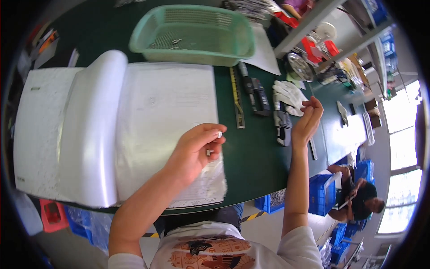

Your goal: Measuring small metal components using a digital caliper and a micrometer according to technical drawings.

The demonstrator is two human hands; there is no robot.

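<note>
A small silvery metal piece (220, 133) is being pinched between the thumb and fingertips of the left hand (197, 150), whose fingers are being kept curled in around it; a second tiny pale bit is being glimpsed lower in the same hand, though what it is cannot be told. The piece is being held above the right edge of a thick stack of white paper (165, 112), which is being left lying open on the dark green table (255, 157) with some sheets rolled over into a glossy hump at the left. The right hand (308, 120) is being held up apart from the left, half open with the fingers loosely bent, and nothing is being seen in it. Just behind it a pair of white gloves (289, 96) and some dark tools (260, 94) are being left on the table, beside a yellow ruler (237, 96). A light green plastic basket (195, 33) is being kept at the far edge. Another person (358, 197) is being seen seated low at the right
</note>
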